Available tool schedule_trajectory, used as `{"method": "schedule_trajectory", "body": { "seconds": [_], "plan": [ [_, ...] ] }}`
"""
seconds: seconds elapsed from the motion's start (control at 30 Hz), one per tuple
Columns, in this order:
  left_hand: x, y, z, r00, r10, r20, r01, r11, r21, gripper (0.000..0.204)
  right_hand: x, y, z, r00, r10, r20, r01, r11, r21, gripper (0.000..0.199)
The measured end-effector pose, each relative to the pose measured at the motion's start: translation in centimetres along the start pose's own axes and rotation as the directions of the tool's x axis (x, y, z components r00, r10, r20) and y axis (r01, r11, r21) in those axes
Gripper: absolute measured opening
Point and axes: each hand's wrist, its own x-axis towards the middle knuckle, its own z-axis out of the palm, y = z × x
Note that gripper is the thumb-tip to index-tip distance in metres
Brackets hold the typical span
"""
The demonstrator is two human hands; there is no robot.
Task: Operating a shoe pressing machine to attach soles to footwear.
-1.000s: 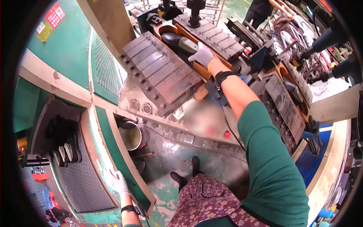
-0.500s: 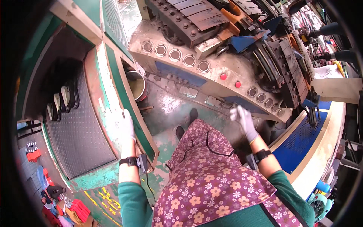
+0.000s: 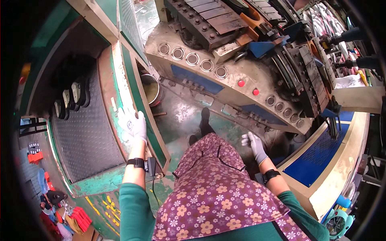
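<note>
Both hands have risen slightly since half a second ago. My left hand (image 3: 132,123), gloved white, lies flat with fingers spread on the green ledge (image 3: 120,80), left of centre; paint chipped, rust-brown. My right hand (image 3: 254,145) hangs open, holding nothing, beside the press (image 3: 241,68) at centre-right.

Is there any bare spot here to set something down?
The grey chequered plate, left of the left hand, is bare below the dark soles. So is the blue perforated panel, beyond the right hand. The mould blocks above are crowded.
</note>
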Motion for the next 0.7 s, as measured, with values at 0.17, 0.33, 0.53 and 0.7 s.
{"method": "schedule_trajectory", "body": {
  "seconds": [0.17, 0.33, 0.53, 0.7],
  "plan": [
    [-0.4, 0.0, -0.6, 0.993, -0.026, 0.116, 0.029, 0.999, -0.028, 0.086, 0.0, 0.0, 0.5, 0.995, 0.050, 0.086, -0.044, 0.997, -0.068, 0.042],
    [-0.6, -0.2, -0.6, 0.991, -0.020, 0.130, 0.021, 1.000, -0.013, 0.092, 0.0, 0.6, 0.1, 0.992, 0.047, 0.120, -0.023, 0.982, -0.189, 0.040],
    [-0.4, -1.4, -1.4, 0.990, 0.102, 0.097, -0.091, 0.990, -0.107, 0.092, -3.1, 2.5, -2.1, 0.998, -0.026, 0.049, 0.046, 0.882, -0.469, 0.028],
    [-0.2, -0.9, -1.5, 0.993, 0.117, 0.028, -0.114, 0.990, -0.088, 0.089, -5.6, 4.7, -2.3, 0.999, 0.048, 0.022, -0.030, 0.861, -0.508, 0.023]
  ]
}}
